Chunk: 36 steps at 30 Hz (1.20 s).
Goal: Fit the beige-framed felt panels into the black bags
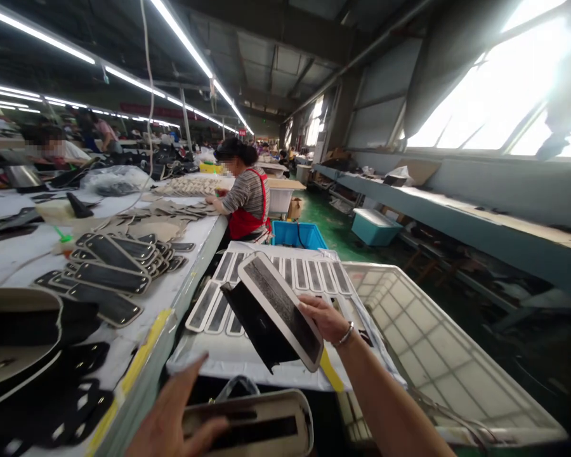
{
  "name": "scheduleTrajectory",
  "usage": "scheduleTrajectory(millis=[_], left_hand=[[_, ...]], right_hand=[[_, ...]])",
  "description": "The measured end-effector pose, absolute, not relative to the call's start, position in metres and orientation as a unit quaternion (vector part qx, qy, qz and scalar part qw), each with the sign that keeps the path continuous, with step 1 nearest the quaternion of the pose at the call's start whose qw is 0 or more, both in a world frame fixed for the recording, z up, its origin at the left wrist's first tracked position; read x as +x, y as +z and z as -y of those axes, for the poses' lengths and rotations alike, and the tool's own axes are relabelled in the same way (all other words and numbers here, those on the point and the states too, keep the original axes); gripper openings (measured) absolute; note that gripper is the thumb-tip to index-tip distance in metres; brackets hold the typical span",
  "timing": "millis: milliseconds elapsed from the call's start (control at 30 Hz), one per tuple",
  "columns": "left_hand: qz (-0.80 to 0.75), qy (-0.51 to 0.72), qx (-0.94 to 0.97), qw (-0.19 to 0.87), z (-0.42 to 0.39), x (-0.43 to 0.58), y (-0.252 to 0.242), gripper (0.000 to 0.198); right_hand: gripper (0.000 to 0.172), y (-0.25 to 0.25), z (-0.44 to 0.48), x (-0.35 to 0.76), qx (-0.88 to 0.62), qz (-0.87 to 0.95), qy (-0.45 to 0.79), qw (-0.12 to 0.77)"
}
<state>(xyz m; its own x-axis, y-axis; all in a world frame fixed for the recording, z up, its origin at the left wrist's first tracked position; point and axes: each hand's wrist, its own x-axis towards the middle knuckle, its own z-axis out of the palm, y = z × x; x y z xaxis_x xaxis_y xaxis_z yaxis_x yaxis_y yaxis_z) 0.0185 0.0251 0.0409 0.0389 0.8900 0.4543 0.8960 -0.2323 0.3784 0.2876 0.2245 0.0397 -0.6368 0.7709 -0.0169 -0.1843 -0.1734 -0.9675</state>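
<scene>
My right hand (324,317) grips the edge of a long rounded panel (285,304) with a pale rim and a dark strip down its middle. A black flap (261,327) sticks out at its left side. Below my right hand shows a yellow strip (330,371); I cannot tell whether it is held too. My left hand (176,406) is open, fingers spread and slightly blurred, beside a pale rounded tray-like piece (304,419) with a dark strip inside. Behind the held panel, similar panels (204,308) lie in rows on a white-covered board (195,355).
On the white table (14,254) at left lie stacked black pieces (111,276) and a pale bag body (23,336). A white plastic crate (438,355) stands at right, a blue bin (299,235) ahead. A co-worker (247,197) in a red apron works at the table.
</scene>
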Motion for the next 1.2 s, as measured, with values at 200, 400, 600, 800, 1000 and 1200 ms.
scheduleTrajectory(millis=[200, 400, 600, 800, 1000, 1200], left_hand=[[0.63, -0.348, -0.689, -0.092, -0.055, -0.003, 0.096, 0.051], [0.715, -0.204, -0.661, -0.098, -0.053, 0.014, 0.129, 0.042], [0.742, -0.122, -0.659, -0.019, -0.056, 0.026, 0.136, 0.04], [0.724, -0.122, -0.679, 0.019, -0.056, 0.045, 0.152, 0.045], [0.628, -0.198, -0.749, -0.07, -0.051, 0.039, 0.154, 0.039], [0.689, -0.176, -0.702, 0.045, -0.053, 0.033, 0.158, 0.046]], right_hand=[[0.034, 0.078, -0.174, 0.262, -0.171, 0.679, 0.677, 0.225], [0.073, 0.072, -0.16, 0.263, -0.196, 0.672, 0.59, 0.402], [0.114, 0.079, -0.123, 0.259, -0.292, 0.891, 0.242, 0.249], [0.113, 0.08, -0.107, 0.244, -0.34, 0.899, 0.203, 0.188], [0.112, 0.075, -0.118, 0.242, -0.352, 0.862, 0.272, 0.241], [0.09, 0.08, -0.117, 0.24, -0.331, 0.85, 0.337, 0.236]])
